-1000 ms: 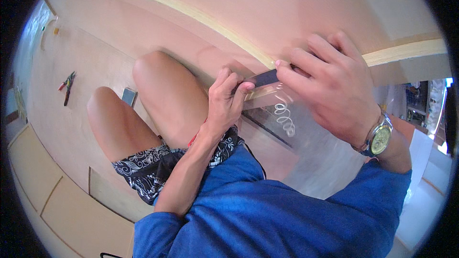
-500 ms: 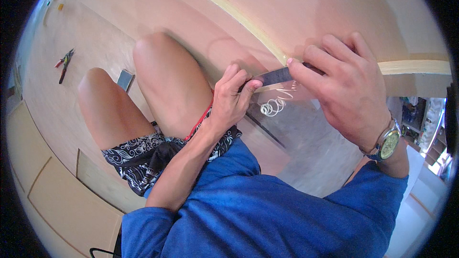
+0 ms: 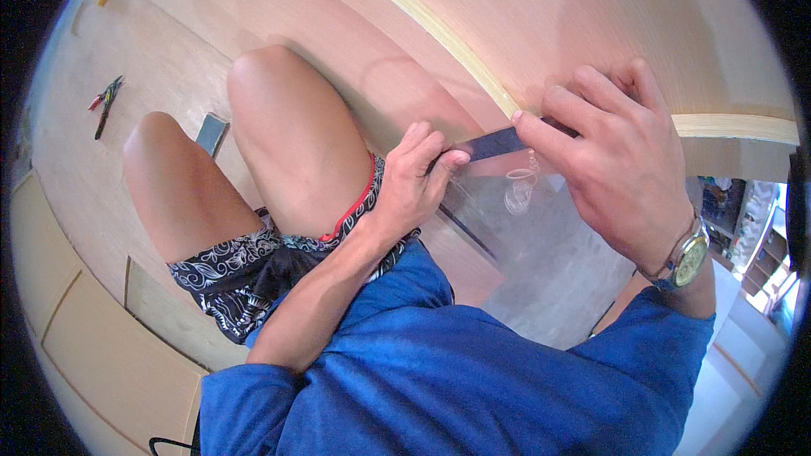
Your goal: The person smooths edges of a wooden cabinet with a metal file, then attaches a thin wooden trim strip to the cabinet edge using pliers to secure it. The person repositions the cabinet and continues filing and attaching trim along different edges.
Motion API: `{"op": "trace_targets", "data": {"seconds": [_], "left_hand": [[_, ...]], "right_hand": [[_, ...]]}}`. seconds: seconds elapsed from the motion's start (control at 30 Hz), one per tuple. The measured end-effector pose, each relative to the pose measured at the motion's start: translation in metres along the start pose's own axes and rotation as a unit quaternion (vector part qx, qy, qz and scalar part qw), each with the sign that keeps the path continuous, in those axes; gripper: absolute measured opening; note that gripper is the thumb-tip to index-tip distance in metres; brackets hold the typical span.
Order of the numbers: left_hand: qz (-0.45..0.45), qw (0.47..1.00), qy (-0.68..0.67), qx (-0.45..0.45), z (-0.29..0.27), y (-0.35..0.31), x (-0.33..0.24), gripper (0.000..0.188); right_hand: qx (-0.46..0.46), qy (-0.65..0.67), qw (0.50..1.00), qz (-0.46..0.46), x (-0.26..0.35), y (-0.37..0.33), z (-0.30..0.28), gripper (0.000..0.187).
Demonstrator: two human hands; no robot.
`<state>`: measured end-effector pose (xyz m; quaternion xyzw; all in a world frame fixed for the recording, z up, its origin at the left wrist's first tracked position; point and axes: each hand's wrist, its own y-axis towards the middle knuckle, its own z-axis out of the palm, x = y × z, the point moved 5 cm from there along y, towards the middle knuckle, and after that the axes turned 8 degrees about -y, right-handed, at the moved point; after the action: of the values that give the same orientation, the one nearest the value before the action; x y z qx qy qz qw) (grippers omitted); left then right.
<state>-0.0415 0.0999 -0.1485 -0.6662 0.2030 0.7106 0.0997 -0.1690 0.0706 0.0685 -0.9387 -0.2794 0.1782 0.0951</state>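
My left hand [image 3: 414, 173] is closed on one end of a dark, flat metal blade [image 3: 492, 145], its thumb along the edge. My right hand [image 3: 612, 148], with a watch at its wrist, grips the other end, thumb and forefinger pressed on it. Between them the blade crosses a pale wooden edging strip [image 3: 439, 29] at its corner. From under the blade hangs a thin, curled wood shaving [image 3: 519, 192], blurred. Both ends of the blade are partly hidden by my fingers.
Pliers [image 3: 106, 107] with red and dark handles lie on the wooden surface at the far left. A small grey block [image 3: 212, 134] sits beside my knee. Wooden panels [image 3: 127, 321] stand at the lower left, and shelves with clutter [image 3: 726, 211] show at the right.
Both hands and the blade have shifted slightly to the right in the picture. The curled shaving has swung right and lower, closer to my right hand. My view has tilted a little.
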Motion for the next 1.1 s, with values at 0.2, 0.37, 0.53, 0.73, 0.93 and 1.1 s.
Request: {"op": "trace_targets", "data": {"seconds": [0.2,0.37,0.53,0.73,0.93,1.1], "left_hand": [[-0.009,0.999,0.009,-0.040,-0.019,0.014,0.000,0.017],[-0.007,0.998,0.034,-0.060,-0.045,0.035,-0.014,0.015],[0.052,0.993,0.103,-0.028,-0.047,0.059,-0.045,0.011],[0.206,0.968,0.135,-0.042,-0.042,0.034,-0.135,0.034],[0.282,0.914,0.275,0.094,0.046,0.057,-0.120,0.041],[0.276,0.921,0.257,0.101,0.045,0.054,-0.102,0.020]], "right_hand": [[-0.060,-0.003,0.998,0.032,-0.006,0.010,0.003,0.034],[-0.125,-0.038,0.989,0.073,-0.011,0.009,0.006,0.037],[-0.155,-0.086,0.981,0.079,-0.019,0.003,-0.002,0.045],[-0.210,-0.177,0.946,0.173,-0.044,-0.062,-0.068,0.045],[-0.361,0.045,0.866,0.344,-0.050,-0.114,-0.050,0.031],[-0.385,0.145,0.800,0.437,-0.033,-0.130,-0.029,0.030]]}}
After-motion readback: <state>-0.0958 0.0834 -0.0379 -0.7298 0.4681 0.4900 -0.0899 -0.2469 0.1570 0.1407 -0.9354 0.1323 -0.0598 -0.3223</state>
